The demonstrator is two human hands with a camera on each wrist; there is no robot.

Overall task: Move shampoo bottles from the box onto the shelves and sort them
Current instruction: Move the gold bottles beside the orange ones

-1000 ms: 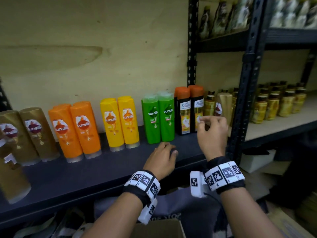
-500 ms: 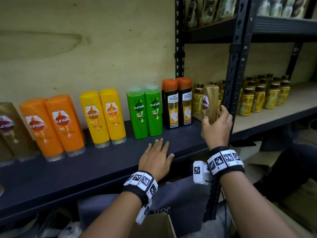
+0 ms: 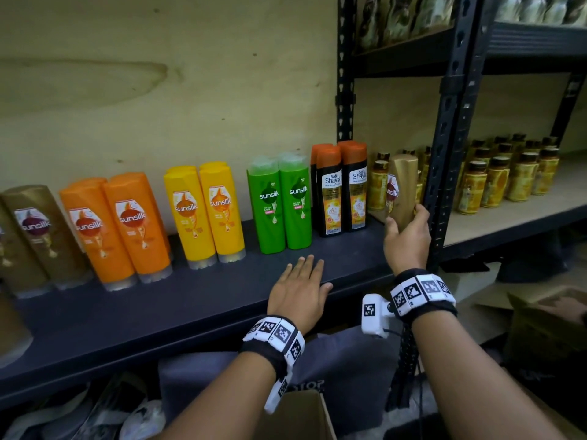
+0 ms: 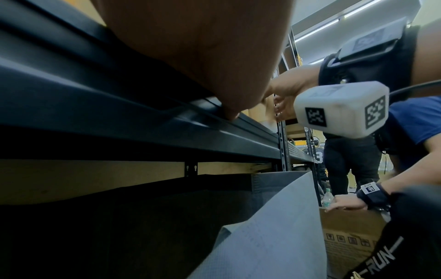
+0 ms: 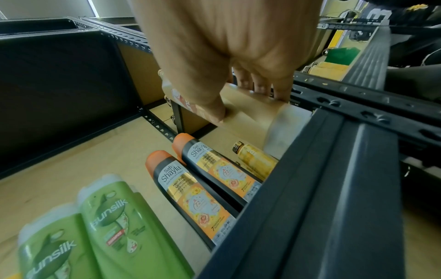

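Observation:
My right hand (image 3: 406, 230) grips a gold Sunsilk bottle (image 3: 402, 188) upright at the right end of the dark shelf (image 3: 190, 300), beside the black upright post (image 3: 444, 147). In the right wrist view thumb and fingers wrap the gold bottle (image 5: 250, 111). My left hand (image 3: 300, 289) lies flat with straight fingers on the shelf's front edge, holding nothing. Along the shelf stand pairs of bottles: gold (image 3: 38, 230), orange (image 3: 124, 223), yellow (image 3: 206, 211), green (image 3: 281, 198) and black Safi Shayla bottles (image 3: 343, 188).
Small amber bottles (image 3: 502, 176) fill the wooden shelf to the right, more stand behind the gold bottle. A cardboard box (image 3: 305, 417) and a grey bag (image 3: 343, 373) sit below the shelf. Another person's hand (image 4: 346, 202) holds a carton (image 4: 350, 234) at the right.
My right hand went from an empty reach near the black bottles to gripping the gold bottle by the post. My left hand's fingers straightened flat on the shelf.

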